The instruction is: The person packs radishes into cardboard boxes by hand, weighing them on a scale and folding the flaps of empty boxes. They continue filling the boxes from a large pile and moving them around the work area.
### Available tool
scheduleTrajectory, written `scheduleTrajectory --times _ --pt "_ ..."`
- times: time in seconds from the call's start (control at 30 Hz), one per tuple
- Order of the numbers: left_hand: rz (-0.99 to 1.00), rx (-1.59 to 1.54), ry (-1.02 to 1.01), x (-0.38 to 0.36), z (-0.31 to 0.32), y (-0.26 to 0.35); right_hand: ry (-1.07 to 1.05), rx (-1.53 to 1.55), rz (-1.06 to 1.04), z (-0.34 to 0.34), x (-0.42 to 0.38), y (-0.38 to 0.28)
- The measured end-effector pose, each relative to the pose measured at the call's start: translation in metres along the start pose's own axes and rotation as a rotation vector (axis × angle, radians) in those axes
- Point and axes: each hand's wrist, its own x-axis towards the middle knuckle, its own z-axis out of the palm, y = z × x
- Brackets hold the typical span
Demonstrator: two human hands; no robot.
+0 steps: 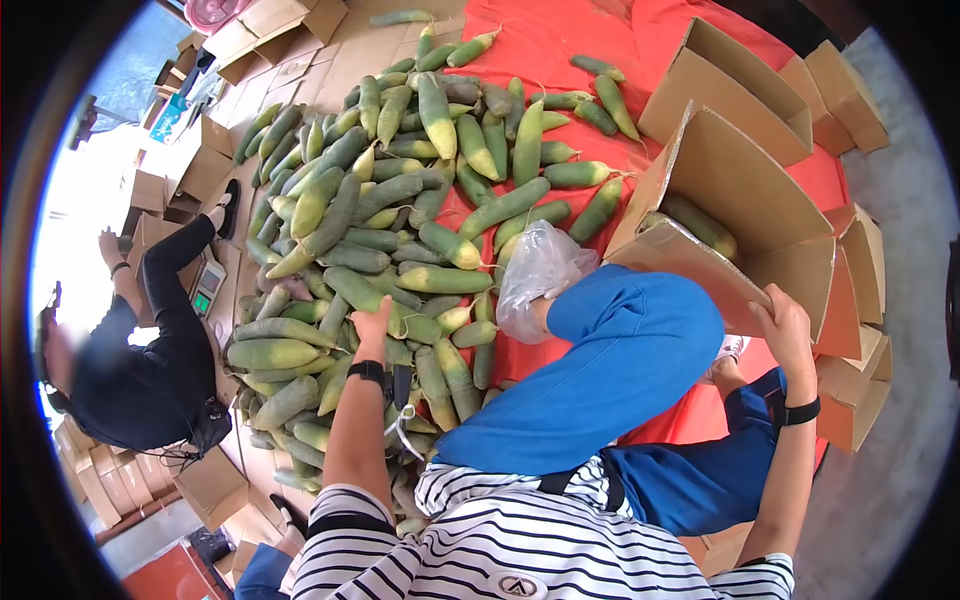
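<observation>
My left hand (372,320) reaches into a big heap of green radishes (285,355), its fingers curled over a long green radish (352,290) with a paler end. My right hand (785,325) grips the near edge of an open cardboard box (780,190), which is tilted towards me. Inside that box lies at least one green radish (700,225); part of its inside is hidden by the front flap. A clear plastic bag (543,265) covers my foot beside the heap.
Red sheeting (640,30) and flattened cardboard (380,35) lie under the radishes. More open boxes (730,90) stand at the right. On the left a person in dark clothes (140,370) sits by a digital scale (207,287). Another person's blue-clad leg (262,572) shows at the bottom left.
</observation>
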Motion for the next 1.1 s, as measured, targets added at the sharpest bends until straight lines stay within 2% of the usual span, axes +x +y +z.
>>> scheduleTrajectory --times 0.07,0.1,0.17,0.2,0.23,0.33,0.43,0.5,0.53,0.6,0.7,0.8,0.9,0.97,1.0,1.03,1.1 --pt "-0.299 -0.187 -0.085 0.014 0.006 0.002 0.005 0.006 0.004 0.001 0.001 -0.001" --pt "-0.291 -0.187 -0.094 0.016 0.009 0.001 0.013 0.008 -0.009 0.001 0.002 0.000" --pt "-0.338 -0.517 -0.124 -0.007 -0.009 0.027 0.028 0.011 -0.001 0.002 0.001 0.000" --pt "-0.320 -0.797 -0.177 0.000 0.000 0.014 0.022 -0.001 -0.010 0.002 0.003 0.000" --pt "-0.470 -0.762 -0.181 -0.007 -0.011 0.031 0.021 -0.018 -0.009 0.002 0.003 0.001" --pt "-0.453 -0.955 -0.468 -0.048 -0.038 0.063 0.047 -0.016 -0.052 0.002 0.003 0.007" --pt "-0.152 -0.788 -0.514 -0.100 -0.058 0.119 0.068 0.025 -0.070 0.005 0.001 0.012" --pt "0.142 -0.705 -0.597 -0.128 -0.069 0.170 0.078 0.034 -0.100 0.006 -0.001 0.013" --pt "0.160 -0.705 -0.618 -0.143 -0.076 0.201 0.093 0.029 -0.078 0.007 -0.001 0.013" --pt "0.742 -0.463 -0.569 -0.177 -0.088 0.273 0.096 0.023 -0.105 0.009 -0.001 0.015" --pt "1.206 -0.260 -0.371 -0.220 -0.090 0.361 0.065 0.001 -0.076 0.010 -0.001 0.015" --pt "1.466 -0.263 -0.435 -0.277 -0.080 0.437 0.069 0.036 -0.074 0.019 0.002 0.021" --pt "1.657 -0.101 -0.568 -0.299 -0.041 0.469 0.036 -0.017 -0.059 0.015 0.004 0.019" --pt "1.737 0.053 -0.540 -0.306 -0.037 0.461 0.089 -0.002 -0.084 0.026 0.009 0.024" --pt "1.694 0.069 -0.653 -0.320 -0.051 0.455 0.130 0.021 -0.088 0.032 0.011 0.025" --pt "1.749 0.079 -0.713 -0.327 -0.061 0.447 0.118 0.047 -0.073 0.031 0.013 0.023" --pt "1.726 0.155 -0.909 -0.346 -0.080 0.424 0.031 0.000 -0.070 0.033 0.020 0.022"
